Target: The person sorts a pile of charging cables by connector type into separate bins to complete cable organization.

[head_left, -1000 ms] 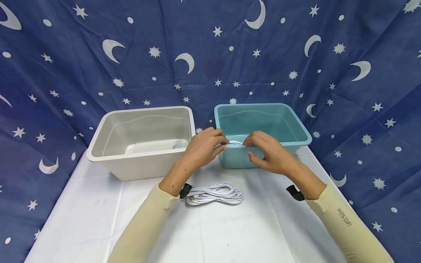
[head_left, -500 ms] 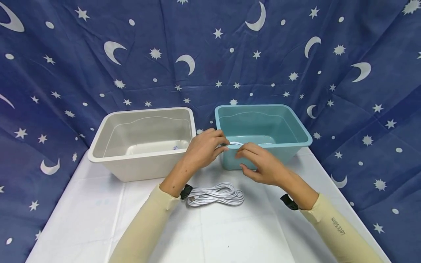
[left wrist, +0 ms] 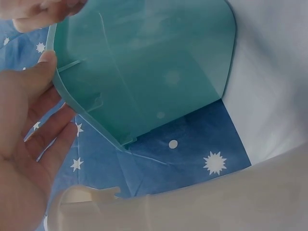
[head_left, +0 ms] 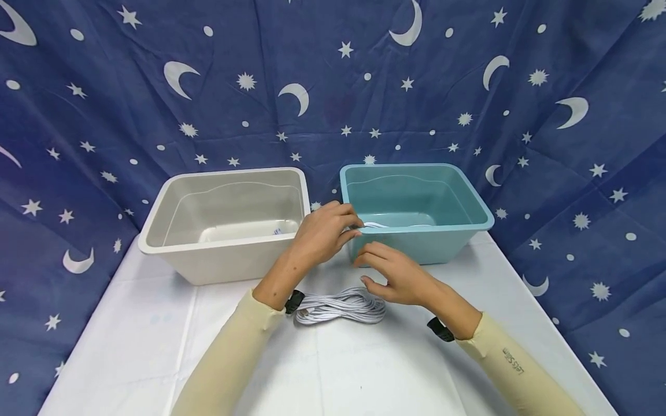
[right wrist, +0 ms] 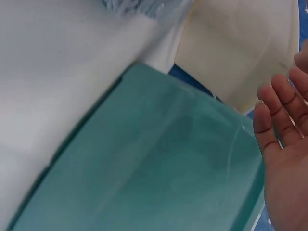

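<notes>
My left hand (head_left: 328,232) holds the near-left corner of the teal plastic bin (head_left: 426,245), thumb outside the rim and fingers over it. In the left wrist view the thumb (left wrist: 41,72) lies against the rim. Some white cable (head_left: 373,225) shows inside the bin, just right of these fingers. My right hand (head_left: 398,277) hovers in front of the bin with fingers spread and loosely bent, holding nothing. Below it, a coiled white cable (head_left: 340,307) lies on the table, a plug end at its left side. The right hand overlaps its upper right edge in the head view.
To the left stands a larger light-grey bin (head_left: 224,260) with a small blue-marked item (head_left: 277,231) at its bottom. Both bins sit on a white cloth-covered table (head_left: 333,370). A dark blue curtain (head_left: 333,104) with moons and stars hangs right behind them.
My right hand has left the teal bin's rim and moved down and left toward the cable coil. The left hand has stayed at the bin's corner.
</notes>
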`<state>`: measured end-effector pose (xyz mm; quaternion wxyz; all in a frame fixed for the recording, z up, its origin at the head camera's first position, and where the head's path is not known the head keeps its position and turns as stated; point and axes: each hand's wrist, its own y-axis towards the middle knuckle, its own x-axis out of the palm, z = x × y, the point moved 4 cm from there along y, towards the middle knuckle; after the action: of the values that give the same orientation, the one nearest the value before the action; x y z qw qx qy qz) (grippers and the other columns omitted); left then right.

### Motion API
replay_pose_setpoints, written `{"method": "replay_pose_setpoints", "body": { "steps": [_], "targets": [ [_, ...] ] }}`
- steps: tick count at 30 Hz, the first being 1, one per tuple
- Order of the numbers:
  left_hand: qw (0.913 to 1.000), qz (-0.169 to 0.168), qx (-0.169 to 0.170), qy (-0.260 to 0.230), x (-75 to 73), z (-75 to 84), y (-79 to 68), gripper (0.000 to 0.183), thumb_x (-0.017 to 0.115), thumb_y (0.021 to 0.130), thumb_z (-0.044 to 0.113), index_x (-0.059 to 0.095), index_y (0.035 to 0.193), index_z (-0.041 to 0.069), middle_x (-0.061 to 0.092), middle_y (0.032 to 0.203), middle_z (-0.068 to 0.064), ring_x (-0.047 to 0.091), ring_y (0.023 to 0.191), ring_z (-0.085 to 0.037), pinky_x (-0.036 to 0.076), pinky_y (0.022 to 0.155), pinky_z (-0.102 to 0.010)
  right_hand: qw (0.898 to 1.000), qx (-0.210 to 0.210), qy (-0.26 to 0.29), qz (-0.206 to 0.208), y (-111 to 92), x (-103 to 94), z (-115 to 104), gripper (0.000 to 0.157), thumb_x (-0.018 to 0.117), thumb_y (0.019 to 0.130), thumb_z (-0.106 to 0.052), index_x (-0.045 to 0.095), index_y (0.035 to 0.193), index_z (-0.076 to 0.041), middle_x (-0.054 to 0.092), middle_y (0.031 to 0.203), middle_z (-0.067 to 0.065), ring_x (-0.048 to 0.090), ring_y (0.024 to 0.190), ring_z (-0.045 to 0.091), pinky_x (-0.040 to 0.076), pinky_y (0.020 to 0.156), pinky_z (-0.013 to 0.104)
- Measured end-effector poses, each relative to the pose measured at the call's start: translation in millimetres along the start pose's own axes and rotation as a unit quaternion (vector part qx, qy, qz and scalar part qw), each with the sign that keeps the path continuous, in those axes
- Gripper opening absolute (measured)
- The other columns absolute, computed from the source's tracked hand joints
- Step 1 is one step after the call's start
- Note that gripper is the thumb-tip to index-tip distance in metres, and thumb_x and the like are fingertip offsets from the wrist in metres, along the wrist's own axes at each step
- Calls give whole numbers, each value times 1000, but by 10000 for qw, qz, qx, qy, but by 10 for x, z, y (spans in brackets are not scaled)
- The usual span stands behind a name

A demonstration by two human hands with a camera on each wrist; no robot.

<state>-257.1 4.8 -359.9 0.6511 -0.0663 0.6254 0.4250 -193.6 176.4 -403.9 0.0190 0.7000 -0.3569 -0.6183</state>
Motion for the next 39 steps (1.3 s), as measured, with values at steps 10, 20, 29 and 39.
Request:
{"method": "replay_pose_setpoints", "body": {
  "steps": [10, 20, 29, 39],
  "targets": [
    [10000, 22, 61, 36, -8, -1, -2, 20, 77, 99, 32, 83, 115, 21, 70, 110, 9, 58, 95, -12, 50, 73, -26, 9994, -145, 195, -236, 48, 286, -44, 22, 71, 97, -12, 67, 119, -14, 63, 120, -3, 60, 112, 13, 52, 97, 29],
    [10000, -23, 24, 9, -14, -6, -1, 19, 76, 100, 32, 82, 115, 23, 70, 112, 10, 59, 98, -12, 51, 76, -27, 9964, -106, 351, -762, 108, 656, -91, 27, 70, 99, -18, 69, 124, -10, 67, 122, 1, 62, 115, 13, 53, 100, 31],
    [10000, 28, 31, -42, -7, -3, -9, 18, 77, 99, 32, 82, 114, 24, 71, 113, 11, 59, 98, -12, 51, 77, -28, 9916, 170, 176, -1268, 135, 875, -115, 32, 71, 100, -21, 67, 130, -11, 69, 121, 0, 64, 112, 13, 53, 100, 32],
    [10000, 7, 41, -74, -7, 0, -7, 19, 75, 100, 33, 82, 115, 23, 70, 112, 11, 59, 97, -12, 51, 78, -28, 9925, 180, -146, -1199, 134, 960, -92, 28, 74, 97, -21, 70, 123, -12, 69, 114, -3, 65, 104, 13, 54, 96, 31]
  ]
}}
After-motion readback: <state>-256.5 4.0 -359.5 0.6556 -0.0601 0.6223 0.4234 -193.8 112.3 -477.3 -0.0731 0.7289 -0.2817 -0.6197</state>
